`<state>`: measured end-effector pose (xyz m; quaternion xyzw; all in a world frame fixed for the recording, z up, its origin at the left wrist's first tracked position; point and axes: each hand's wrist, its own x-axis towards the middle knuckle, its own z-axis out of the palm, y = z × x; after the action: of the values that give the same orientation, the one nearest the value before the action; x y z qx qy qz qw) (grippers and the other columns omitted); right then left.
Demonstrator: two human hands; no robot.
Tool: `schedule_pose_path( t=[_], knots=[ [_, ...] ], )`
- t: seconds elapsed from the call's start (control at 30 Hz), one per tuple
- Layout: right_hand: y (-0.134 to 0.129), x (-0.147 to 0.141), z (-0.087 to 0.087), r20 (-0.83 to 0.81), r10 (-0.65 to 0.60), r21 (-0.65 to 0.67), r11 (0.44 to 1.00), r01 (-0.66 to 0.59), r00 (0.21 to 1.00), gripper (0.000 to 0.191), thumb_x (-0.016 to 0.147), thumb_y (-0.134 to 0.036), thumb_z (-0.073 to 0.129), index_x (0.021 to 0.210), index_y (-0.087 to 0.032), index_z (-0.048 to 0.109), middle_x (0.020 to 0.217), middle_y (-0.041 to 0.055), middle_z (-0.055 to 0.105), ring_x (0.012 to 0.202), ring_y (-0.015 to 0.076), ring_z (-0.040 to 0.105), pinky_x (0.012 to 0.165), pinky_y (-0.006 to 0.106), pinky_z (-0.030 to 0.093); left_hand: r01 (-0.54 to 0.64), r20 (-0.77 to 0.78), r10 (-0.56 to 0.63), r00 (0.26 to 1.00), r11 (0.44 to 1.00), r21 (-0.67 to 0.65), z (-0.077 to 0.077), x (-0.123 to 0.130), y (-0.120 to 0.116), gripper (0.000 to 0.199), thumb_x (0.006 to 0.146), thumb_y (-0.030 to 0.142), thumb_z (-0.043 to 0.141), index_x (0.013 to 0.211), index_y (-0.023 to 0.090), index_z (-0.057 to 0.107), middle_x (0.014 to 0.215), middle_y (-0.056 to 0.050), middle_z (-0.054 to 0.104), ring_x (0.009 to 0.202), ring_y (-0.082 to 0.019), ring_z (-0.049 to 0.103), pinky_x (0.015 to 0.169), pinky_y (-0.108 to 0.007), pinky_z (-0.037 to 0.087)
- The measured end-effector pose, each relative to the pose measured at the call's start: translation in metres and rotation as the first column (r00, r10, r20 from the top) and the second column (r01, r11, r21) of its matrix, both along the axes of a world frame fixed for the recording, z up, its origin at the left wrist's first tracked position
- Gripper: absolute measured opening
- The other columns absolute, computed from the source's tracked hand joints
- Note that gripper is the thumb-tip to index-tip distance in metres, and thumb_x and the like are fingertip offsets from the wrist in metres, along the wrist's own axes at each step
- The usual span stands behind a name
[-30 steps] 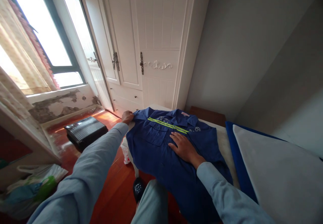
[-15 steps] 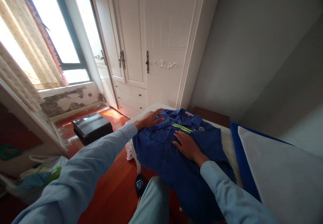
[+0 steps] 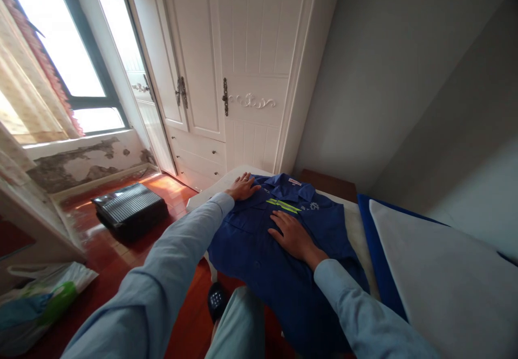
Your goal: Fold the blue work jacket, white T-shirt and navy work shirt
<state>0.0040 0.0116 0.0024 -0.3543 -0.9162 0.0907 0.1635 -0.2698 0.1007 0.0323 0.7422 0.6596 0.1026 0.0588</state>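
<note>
A dark blue work jacket with a yellow-green reflective stripe lies spread over a pale table, its collar toward the wardrobe and its lower part hanging over the near edge. At the jacket's far left shoulder, my left hand rests flat with the fingers stretched out. My right hand lies on the front of the jacket just below the stripe, palm down and fingers extended. Neither hand grips the cloth.
Beyond the table stands a white wardrobe. A black ridged suitcase lies on the red floor at left, with a plastic bag nearer me. To the right is a white board-like panel with blue behind it.
My left hand has slid to the far left shoulder of the jacket and lies flatter. My right hand stays at about the same place on the cloth. The view has shifted slightly right.
</note>
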Motion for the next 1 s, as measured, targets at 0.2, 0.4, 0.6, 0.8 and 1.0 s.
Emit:
schedule_pose_path(
  t=[0.2, 0.4, 0.6, 0.8, 1.0],
  knots=[
    [0.001, 0.001, -0.002, 0.001, 0.012, 0.027, 1.0, -0.012, 1.0, 0.056, 0.104, -0.047, 0.046, 0.147, -0.012, 0.057, 0.155, 0.0173, 0.052, 0.147, 0.0314, 0.046, 0.123, 0.052, 0.036, -0.016, -0.062, 0.012, 0.998, 0.998, -0.067, -0.016, 0.003, 0.002, 0.079, 0.099, 0.072, 0.025, 0.159, 0.021, 0.034, 0.171, -0.015, 0.025, 0.16, -0.029, 0.015, 0.128, -0.054, 0.013],
    [0.003, 0.004, -0.004, 0.041, 0.031, 0.053, 0.998, -0.033, 0.999, 0.058, 0.106, -0.048, 0.041, 0.149, -0.013, 0.054, 0.157, 0.0174, 0.05, 0.148, 0.0315, 0.044, 0.123, 0.052, 0.036, -0.015, -0.069, 0.011, 0.998, 0.998, -0.063, -0.013, 0.003, 0.001, 0.077, 0.1, 0.069, 0.027, 0.16, 0.022, 0.033, 0.171, -0.014, 0.025, 0.16, -0.028, 0.015, 0.128, -0.053, 0.013],
    [0.0, 0.008, -0.003, 0.095, 0.06, 0.044, 0.997, -0.064, 0.994, 0.059, 0.106, -0.045, 0.04, 0.152, -0.009, 0.05, 0.161, 0.0185, 0.044, 0.151, 0.0312, 0.039, 0.126, 0.051, 0.032, -0.02, -0.085, 0.013, 0.996, 0.997, -0.073, -0.009, 0.004, -0.004, 0.079, 0.099, 0.071, 0.024, 0.161, 0.022, 0.032, 0.172, -0.013, 0.025, 0.16, -0.027, 0.015, 0.128, -0.051, 0.014],
    [-0.004, 0.016, 0.002, 0.185, 0.078, -0.001, 0.997, -0.079, 0.98, 0.064, 0.108, -0.05, 0.034, 0.158, -0.012, 0.04, 0.165, 0.0153, 0.036, 0.155, 0.0301, 0.03, 0.128, 0.053, 0.027, -0.02, -0.085, 0.014, 0.996, 0.997, -0.068, -0.011, 0.004, -0.002, 0.079, 0.099, 0.071, 0.024, 0.161, 0.022, 0.031, 0.172, -0.014, 0.024, 0.16, -0.028, 0.016, 0.128, -0.051, 0.015],
    [-0.005, 0.02, 0.004, 0.202, 0.087, 0.0, 0.996, -0.089, 0.975, 0.066, 0.108, -0.052, 0.031, 0.159, -0.012, 0.038, 0.166, 0.0166, 0.034, 0.156, 0.0309, 0.029, 0.127, 0.055, 0.027, -0.017, -0.074, 0.013, 0.997, 0.998, -0.057, -0.015, 0.003, 0.002, 0.077, 0.099, 0.071, 0.025, 0.161, 0.026, 0.031, 0.172, -0.011, 0.025, 0.16, -0.027, 0.016, 0.128, -0.052, 0.014]
  ],
)
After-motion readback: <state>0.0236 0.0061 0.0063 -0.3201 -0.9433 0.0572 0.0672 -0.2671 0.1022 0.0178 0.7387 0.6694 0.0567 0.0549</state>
